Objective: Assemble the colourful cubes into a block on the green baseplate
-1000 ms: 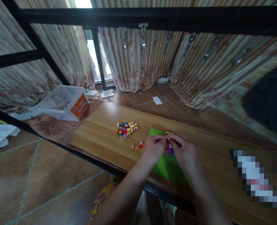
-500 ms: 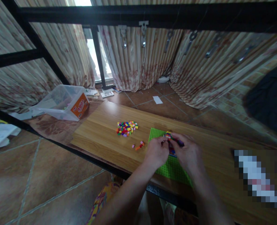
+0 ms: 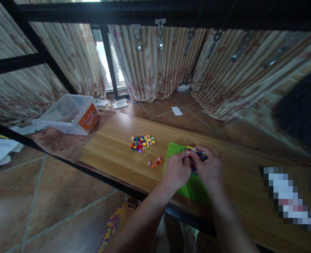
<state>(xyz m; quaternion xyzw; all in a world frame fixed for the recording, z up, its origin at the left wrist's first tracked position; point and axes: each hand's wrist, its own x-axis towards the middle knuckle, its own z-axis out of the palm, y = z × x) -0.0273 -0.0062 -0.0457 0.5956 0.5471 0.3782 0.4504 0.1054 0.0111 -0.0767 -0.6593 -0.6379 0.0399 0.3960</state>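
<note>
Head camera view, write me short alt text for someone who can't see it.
Two bare hands, left hand and right hand, meet over a small multicoloured brick build on a green baseplate on a wooden table. A pile of loose coloured bricks lies to their left.

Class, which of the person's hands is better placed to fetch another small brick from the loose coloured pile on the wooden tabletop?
Probably the left hand: the pile of small coloured bricks lies on its side.
</note>
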